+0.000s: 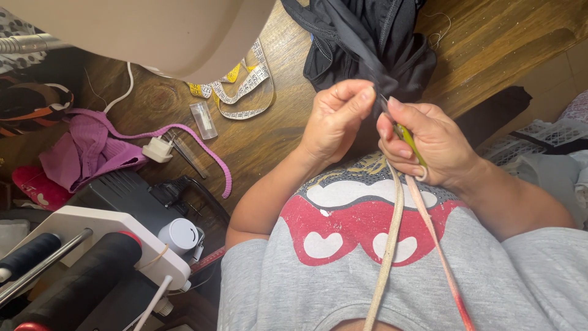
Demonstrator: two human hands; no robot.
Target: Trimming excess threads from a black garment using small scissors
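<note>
Nearest me, my grey shirt [392,288] with a red and white print fills the lower frame; a cream lace [387,245] and a pink lace [436,239] hang over it from my right hand. My right hand [432,147] is closed around a thin yellow-green tool [409,142], thumb and fingers clamped on it, its tip touching the black cloth [373,43]. My left hand [337,119] is closed too, thumb and forefinger pinching a fold of the same cloth just beside the tool's tip. Both hands are held above the wooden table [502,43], close to my chest, almost touching each other. The cloth runs up from my fingers and lies bunched at the table's far edge, top centre. To the lower left stands a white spool rack [116,236] with two dark thread cones [86,279]. Beyond that lie a purple knit piece [86,150] with a long strap, a white plug [158,149], and a small clear tube [204,120]. Farther still, a yellow and white tape measure [245,86] curls beneath the beige sewing machine [153,30], top left.
</note>
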